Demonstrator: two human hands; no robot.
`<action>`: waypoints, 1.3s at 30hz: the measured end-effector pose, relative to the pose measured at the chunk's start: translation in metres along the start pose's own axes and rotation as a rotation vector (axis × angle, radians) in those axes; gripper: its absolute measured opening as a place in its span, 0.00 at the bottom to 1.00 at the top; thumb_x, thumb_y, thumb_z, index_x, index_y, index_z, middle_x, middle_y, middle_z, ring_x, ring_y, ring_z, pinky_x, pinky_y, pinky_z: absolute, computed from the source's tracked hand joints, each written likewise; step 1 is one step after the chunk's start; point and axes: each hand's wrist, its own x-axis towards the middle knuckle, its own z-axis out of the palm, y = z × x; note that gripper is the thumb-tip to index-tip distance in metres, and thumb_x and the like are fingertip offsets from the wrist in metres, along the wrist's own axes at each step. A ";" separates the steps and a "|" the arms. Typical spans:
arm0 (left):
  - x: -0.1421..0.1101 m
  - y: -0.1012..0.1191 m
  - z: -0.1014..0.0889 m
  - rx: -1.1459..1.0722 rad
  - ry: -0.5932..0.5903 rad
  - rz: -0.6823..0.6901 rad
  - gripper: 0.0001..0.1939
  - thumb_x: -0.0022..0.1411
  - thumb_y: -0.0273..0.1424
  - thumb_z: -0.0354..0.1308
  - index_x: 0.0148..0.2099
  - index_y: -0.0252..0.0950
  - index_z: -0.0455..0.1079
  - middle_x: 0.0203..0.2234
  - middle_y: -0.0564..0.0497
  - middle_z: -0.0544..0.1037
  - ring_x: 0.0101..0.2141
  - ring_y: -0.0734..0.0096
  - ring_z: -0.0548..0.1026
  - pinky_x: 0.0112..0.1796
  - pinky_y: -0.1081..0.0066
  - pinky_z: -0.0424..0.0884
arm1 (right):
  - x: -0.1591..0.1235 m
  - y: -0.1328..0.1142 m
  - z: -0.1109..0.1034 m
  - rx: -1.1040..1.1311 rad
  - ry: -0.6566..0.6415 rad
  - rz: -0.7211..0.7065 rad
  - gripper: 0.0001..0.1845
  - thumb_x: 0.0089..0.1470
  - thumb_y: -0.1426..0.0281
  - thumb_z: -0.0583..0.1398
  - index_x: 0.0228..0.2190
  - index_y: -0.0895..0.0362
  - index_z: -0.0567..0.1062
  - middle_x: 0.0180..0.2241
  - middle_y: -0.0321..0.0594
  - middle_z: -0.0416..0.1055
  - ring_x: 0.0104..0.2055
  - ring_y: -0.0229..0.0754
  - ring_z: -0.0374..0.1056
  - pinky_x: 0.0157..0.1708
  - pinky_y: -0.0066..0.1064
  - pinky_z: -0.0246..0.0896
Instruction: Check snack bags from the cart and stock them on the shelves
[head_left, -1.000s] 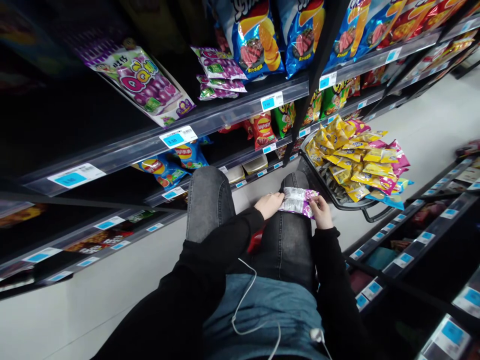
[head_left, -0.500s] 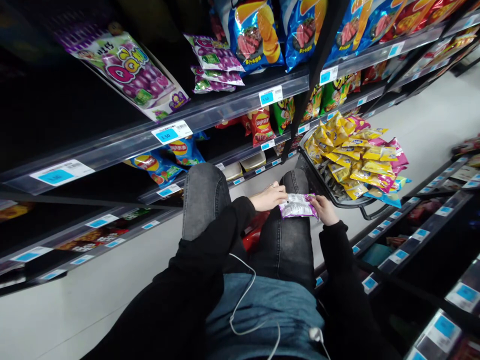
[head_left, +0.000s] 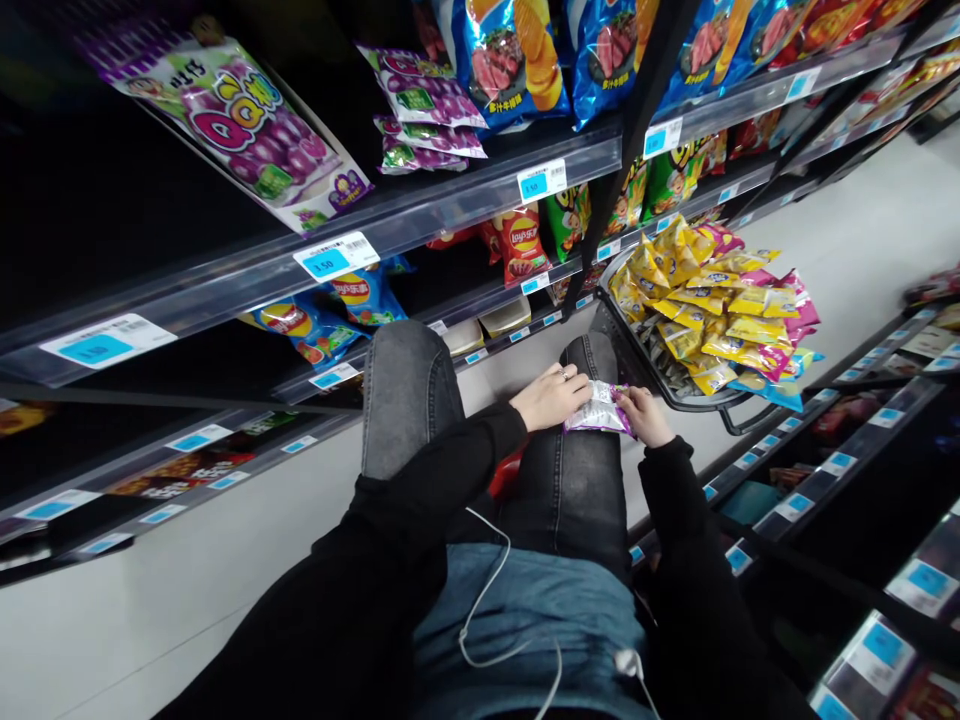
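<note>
A small purple and silver candy packet (head_left: 600, 412) lies over my right thigh, its printed back facing up. My right hand (head_left: 646, 415) pinches its right end between thumb and fingers. At its upper left, my left hand (head_left: 553, 397), with a ring on one finger, rests bent fingers on the packet; whether they grip it or only touch it is hard to see. Just beyond my right hand stands a shopping basket (head_left: 637, 345) heaped with yellow snack packets (head_left: 709, 305), plus some pink and blue ones.
On the upper shelf at left stands a purple grape candy box (head_left: 255, 135), beside stacked purple packets (head_left: 427, 110) and blue chip bags (head_left: 502, 60). Lower shelves hold red and blue Lay's bags (head_left: 521, 245). Another shelf row (head_left: 817, 470) runs along the right.
My left hand has slid slightly right and farther over the packet, covering more of its left end. My right hand keeps its hold. The view has shifted a little.
</note>
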 end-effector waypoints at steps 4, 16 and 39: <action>0.004 -0.004 0.001 -0.264 -0.073 -0.136 0.12 0.66 0.31 0.46 0.41 0.35 0.70 0.38 0.44 0.70 0.43 0.58 0.61 0.45 0.58 0.55 | -0.007 -0.002 0.001 -0.015 0.116 -0.016 0.17 0.49 0.55 0.50 0.19 0.52 0.61 0.21 0.39 0.58 0.36 0.48 0.57 0.42 0.42 0.56; 0.001 -0.014 0.020 -0.575 -0.131 -0.435 0.12 0.65 0.34 0.48 0.36 0.37 0.70 0.32 0.51 0.67 0.38 0.65 0.63 0.45 0.63 0.60 | 0.002 -0.001 -0.006 0.204 -0.119 0.173 0.28 0.42 0.42 0.56 0.17 0.55 0.64 0.17 0.32 0.58 0.23 0.36 0.54 0.26 0.30 0.50; -0.018 0.003 0.040 -1.166 -0.007 -0.786 0.18 0.56 0.45 0.57 0.33 0.33 0.70 0.27 0.50 0.74 0.30 0.69 0.72 0.34 0.70 0.68 | -0.015 0.007 0.009 0.777 0.087 0.356 0.28 0.26 0.48 0.68 0.23 0.56 0.69 0.20 0.34 0.69 0.20 0.36 0.62 0.23 0.31 0.60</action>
